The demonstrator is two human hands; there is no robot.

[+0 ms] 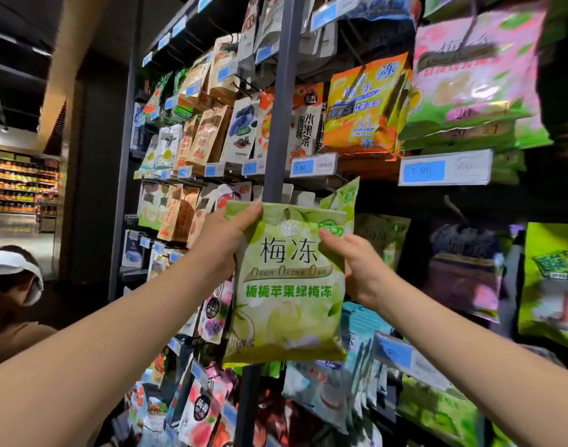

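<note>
Left hand [223,240]: thumb over the top left corner of a green plum-jelly pouch [289,285], fingers curled behind it. Right hand [356,262]: thumb on the front near the upper right edge, fingers behind, gripping. Pouch: upright, front facing the camera, held in the air before a grey shelf upright [281,101]. Behind: hanging snack bags; orange jelly pouch [363,104] upper right; blue price tags [313,166].

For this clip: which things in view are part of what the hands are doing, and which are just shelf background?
In hand: green jelly bag, gripped at its sides by the left hand and right hand.

Background: hanging orange bag, pink bag, purple bag, price tag, rack post, a bystander's white visor.
</note>
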